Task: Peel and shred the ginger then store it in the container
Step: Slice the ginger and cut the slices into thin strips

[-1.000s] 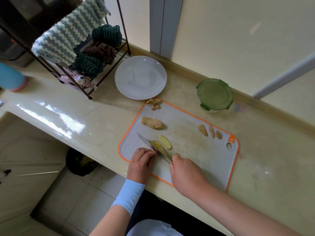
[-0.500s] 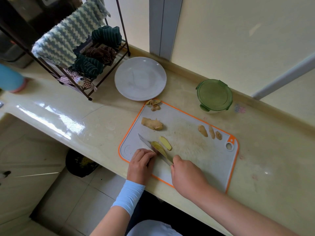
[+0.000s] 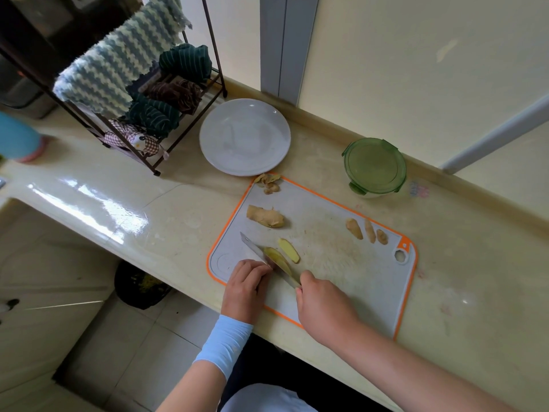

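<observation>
On the grey, orange-rimmed cutting board (image 3: 341,272) my right hand (image 3: 322,304) grips a knife (image 3: 261,254) whose blade lies across a peeled ginger piece (image 3: 276,257). My left hand (image 3: 245,283) has curled fingers pressing on that piece beside the blade. A cut yellow slice (image 3: 289,249) lies just right of the blade. An unpeeled ginger chunk (image 3: 265,216) sits further back. Three small ginger bits (image 3: 367,230) lie at the board's right. A pile of peels (image 3: 269,183) is at the far left corner. The green lidded container (image 3: 375,166) stands behind the board.
A white plate (image 3: 245,136) sits behind the board on the left. A wire rack with folded cloths (image 3: 142,93) stands at far left on the counter. A blue object (image 3: 15,139) is at the left edge. The counter's front edge runs just under my wrists.
My hands, the knife and the ginger have hardly moved; the view has only shifted slightly.
</observation>
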The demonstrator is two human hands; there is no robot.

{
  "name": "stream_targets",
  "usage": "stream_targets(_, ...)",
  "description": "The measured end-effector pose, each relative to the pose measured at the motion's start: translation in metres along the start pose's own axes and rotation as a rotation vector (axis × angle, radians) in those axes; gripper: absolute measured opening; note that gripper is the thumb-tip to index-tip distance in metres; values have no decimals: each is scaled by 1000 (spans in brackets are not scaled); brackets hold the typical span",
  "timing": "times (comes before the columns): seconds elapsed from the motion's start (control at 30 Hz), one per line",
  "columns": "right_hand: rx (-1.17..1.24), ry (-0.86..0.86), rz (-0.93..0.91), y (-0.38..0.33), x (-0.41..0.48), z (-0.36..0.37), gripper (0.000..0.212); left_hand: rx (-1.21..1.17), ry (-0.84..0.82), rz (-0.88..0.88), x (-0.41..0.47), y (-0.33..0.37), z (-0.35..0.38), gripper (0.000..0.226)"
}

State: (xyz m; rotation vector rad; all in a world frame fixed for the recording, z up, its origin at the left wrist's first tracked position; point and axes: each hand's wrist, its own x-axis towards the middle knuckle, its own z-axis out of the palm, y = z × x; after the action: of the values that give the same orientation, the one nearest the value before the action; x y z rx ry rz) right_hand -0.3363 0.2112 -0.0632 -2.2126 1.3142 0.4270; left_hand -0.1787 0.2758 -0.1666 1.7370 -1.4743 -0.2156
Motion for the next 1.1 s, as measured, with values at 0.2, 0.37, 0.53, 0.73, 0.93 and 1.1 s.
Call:
stream_targets(0.2,25,6,14,-2,6,7,13,3,-6,-4,0,0,1,9)
stream_targets(0.37,41,40,3,-14,20,11,16,13,-3,-11,-2,-1,1,5)
stream_targets(0.53,40,52,-15,-28,37,4,18,0,-8,-41,1,4,0,17)
stream_targets(0.73,225,34,33,-7,27,-4,20,-22,-142,-236,11,1,-9,17)
stream_targets(0.93,296,140,79,10,26,-28,20,-19,-349,-370,33,4,-24,33)
stream_targets(1.1,318,161,134,19,25,-35,21,69,-507,-350,53,8,-31,23)
